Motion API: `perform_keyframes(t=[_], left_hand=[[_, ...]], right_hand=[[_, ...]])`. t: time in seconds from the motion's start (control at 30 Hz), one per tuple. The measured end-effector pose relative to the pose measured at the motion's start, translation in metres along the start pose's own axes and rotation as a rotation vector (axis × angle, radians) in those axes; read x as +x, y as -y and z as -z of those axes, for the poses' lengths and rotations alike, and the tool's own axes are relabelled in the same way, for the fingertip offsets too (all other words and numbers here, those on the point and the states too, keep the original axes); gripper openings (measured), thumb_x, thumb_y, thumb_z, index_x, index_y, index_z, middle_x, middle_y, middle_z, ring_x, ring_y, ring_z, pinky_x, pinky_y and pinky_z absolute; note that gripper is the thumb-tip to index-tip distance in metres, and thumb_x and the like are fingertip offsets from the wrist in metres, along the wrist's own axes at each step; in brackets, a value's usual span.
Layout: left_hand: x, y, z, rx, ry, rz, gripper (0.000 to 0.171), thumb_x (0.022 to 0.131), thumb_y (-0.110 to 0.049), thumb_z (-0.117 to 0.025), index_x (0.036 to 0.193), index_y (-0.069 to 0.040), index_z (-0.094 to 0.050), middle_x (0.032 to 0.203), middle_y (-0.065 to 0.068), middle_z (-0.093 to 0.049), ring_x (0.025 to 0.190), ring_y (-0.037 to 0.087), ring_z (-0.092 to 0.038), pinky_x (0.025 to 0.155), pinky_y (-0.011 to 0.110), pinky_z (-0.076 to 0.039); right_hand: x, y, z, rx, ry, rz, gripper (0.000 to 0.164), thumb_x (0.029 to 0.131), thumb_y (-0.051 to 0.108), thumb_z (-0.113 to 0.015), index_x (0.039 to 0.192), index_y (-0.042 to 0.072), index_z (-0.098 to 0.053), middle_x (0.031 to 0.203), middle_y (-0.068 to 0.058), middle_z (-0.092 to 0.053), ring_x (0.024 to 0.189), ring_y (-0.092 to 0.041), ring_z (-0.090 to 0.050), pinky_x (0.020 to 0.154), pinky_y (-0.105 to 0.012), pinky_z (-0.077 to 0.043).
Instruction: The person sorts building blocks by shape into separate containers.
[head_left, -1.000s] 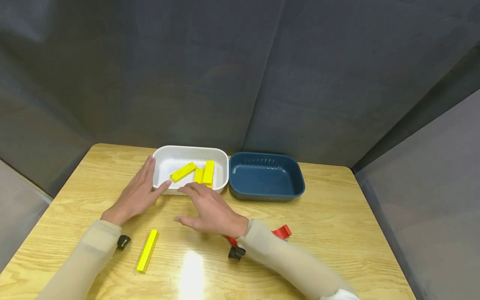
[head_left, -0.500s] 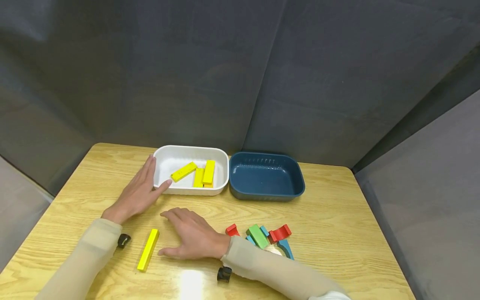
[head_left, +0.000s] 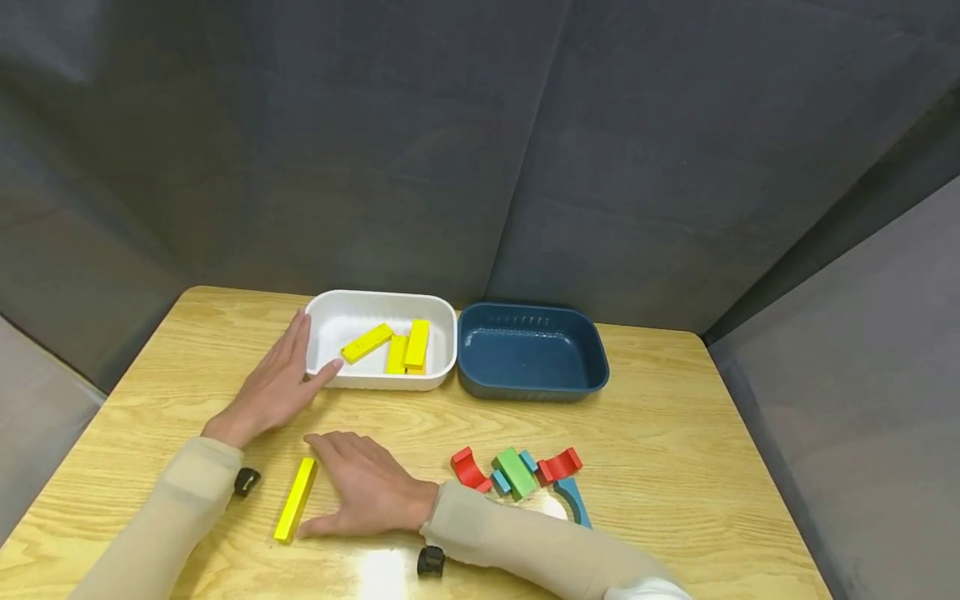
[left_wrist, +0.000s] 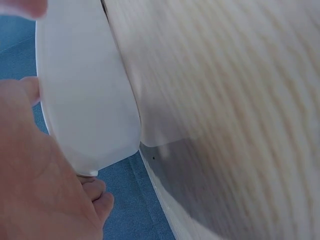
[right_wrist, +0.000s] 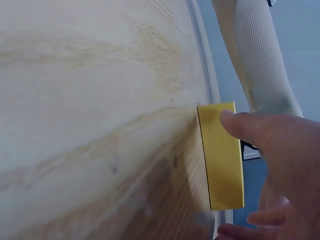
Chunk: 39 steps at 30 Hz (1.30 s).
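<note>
My left hand (head_left: pixel 272 385) rests against the left end of a white plastic bin (head_left: pixel 381 383), fingers extended along its side and thumb at the front rim. In the left wrist view, fingertips sit around the corner of the bin. Several yellow blocks (head_left: pixel 367 343) lie inside it. A long yellow block (head_left: pixel 296 502) lies on the wooden table near the front left. Just right of it is my right hand (head_left: pixel 371 492), thumb and fingers spread apart towards the block. The right wrist view shows the thumb overlapping one end of this yellow block (right_wrist: pixel 222 165).
A dark blue bin (head_left: pixel 532 354) stands beside the white one. Right of my right hand lie a green block (head_left: pixel 515 472), small blue pieces, two red curved blocks (head_left: pixel 559 465) and a blue arch (head_left: pixel 573 502), partly behind the sleeve. Dark panels surround the table (head_left: pixel 660 433).
My right hand has come away from the white bin, moving left and towards me to the long yellow block. The coloured blocks under the arm have come into view. The left hand keeps its place.
</note>
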<state>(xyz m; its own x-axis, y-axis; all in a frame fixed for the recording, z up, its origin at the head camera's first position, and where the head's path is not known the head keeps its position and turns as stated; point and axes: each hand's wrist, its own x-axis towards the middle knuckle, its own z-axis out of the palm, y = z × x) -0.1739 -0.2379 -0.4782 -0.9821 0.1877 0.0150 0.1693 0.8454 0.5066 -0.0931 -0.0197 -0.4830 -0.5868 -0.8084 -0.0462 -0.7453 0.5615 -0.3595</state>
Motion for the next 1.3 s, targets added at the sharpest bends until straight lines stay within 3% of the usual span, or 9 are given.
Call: perform_keyframes(t=[0.37,0.6,1.1,1.3], left_hand=[[-0.001,-0.002,0.001,-0.014,0.003,0.002,0.103,0.107,-0.068,-0.043,0.171,-0.008,0.011,0.179,0.008,0.018,0.165,0.043,-0.001,0.127,0.07,-0.014],[-0.001,-0.002,0.0,-0.007,-0.005,0.0,0.103,0.107,-0.068,-0.044,0.171,-0.007,0.009,0.179,0.009,0.016,0.165,0.044,-0.003,0.127,0.07,-0.015],[-0.001,0.0,0.0,0.002,-0.011,-0.006,0.103,0.107,-0.068,-0.043,0.171,-0.005,0.008,0.179,0.008,0.016,0.165,0.043,-0.003,0.128,0.068,-0.015],[-0.001,0.001,0.0,0.002,-0.003,0.0,0.104,0.107,-0.069,-0.043,0.171,-0.006,0.009,0.179,0.007,0.017,0.165,0.044,-0.003,0.128,0.069,-0.015]], right_hand=[[0.007,0.01,-0.002,-0.02,0.002,0.023,0.114,0.083,0.083,-0.071,0.166,0.014,-0.034,0.156,0.002,-0.052,0.139,-0.009,-0.051,0.115,-0.027,-0.044],[0.011,0.017,-0.004,-0.057,-0.04,0.019,0.112,0.08,0.088,-0.069,0.159,0.014,-0.044,0.146,0.005,-0.056,0.124,-0.008,-0.056,0.105,-0.021,-0.046],[0.012,0.023,-0.004,-0.067,-0.017,0.0,0.1,0.081,0.082,-0.073,0.148,0.01,-0.057,0.128,0.006,-0.058,0.104,-0.002,-0.054,0.089,-0.01,-0.047],[0.011,0.024,-0.006,-0.062,-0.017,0.003,0.097,0.083,0.077,-0.076,0.148,0.008,-0.057,0.129,0.005,-0.058,0.107,-0.002,-0.055,0.089,-0.009,-0.049]])
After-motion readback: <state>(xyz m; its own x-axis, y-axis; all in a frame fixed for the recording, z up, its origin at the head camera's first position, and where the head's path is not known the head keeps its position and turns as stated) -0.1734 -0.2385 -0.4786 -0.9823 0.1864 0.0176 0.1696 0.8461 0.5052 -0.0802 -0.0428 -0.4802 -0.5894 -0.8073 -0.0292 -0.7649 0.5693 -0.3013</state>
